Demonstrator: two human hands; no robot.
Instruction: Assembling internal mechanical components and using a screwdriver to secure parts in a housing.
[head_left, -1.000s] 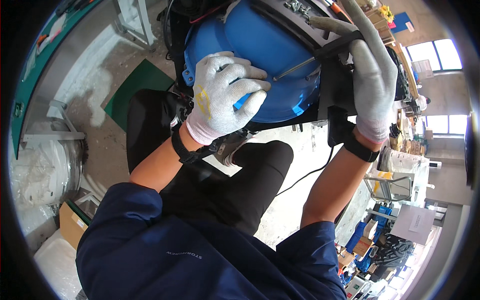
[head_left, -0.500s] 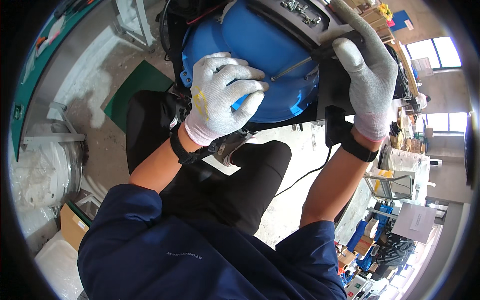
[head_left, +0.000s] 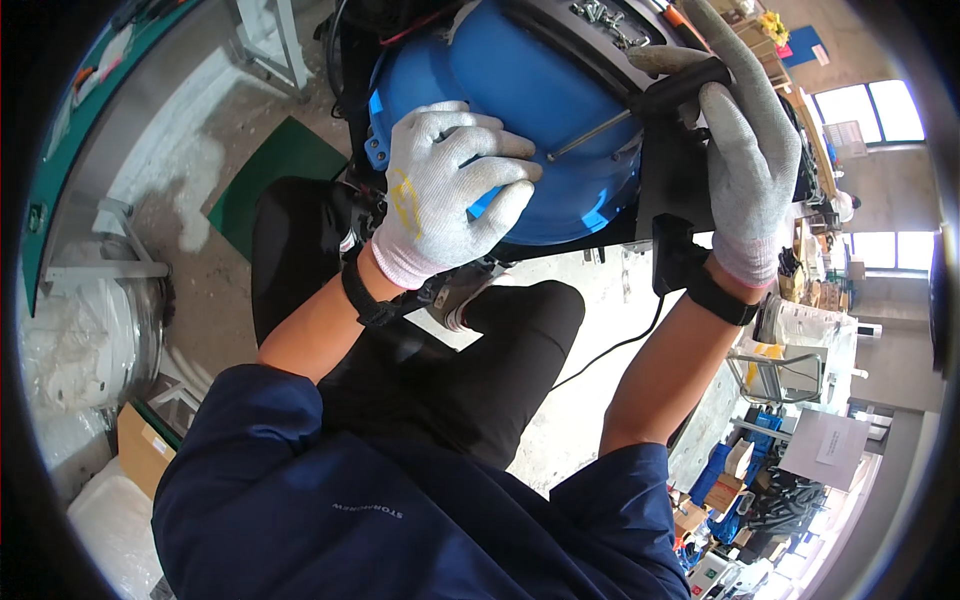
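A smooth blue plastic shell (head_left: 500,70) fills the upper middle of the view. My left hand (head_left: 445,190), in a pale knit glove, rests on its near left part, fingers bent and apart with blue showing between thumb and forefinger. What lies under the palm is hidden. My right hand (head_left: 750,150), gloved likewise, has its fingers and thumb around the black handle of a screwdriver (head_left: 684,88). The metal shaft slants down left across the shell, its tip close to my left fingertips. Whether the tip sits in a screw is too small to tell.
Loose screws (head_left: 603,20) lie in a dark tray above the shell. A black cable (head_left: 625,342) hangs from a device at my right wrist. On the floor at left lies a green mat (head_left: 275,180). A green-topped bench (head_left: 75,170) runs along the left.
My right hand has shifted slightly right and its grip has loosened, baring more of the screwdriver's handle. The shaft has tilted a little. My left hand has hardly moved.
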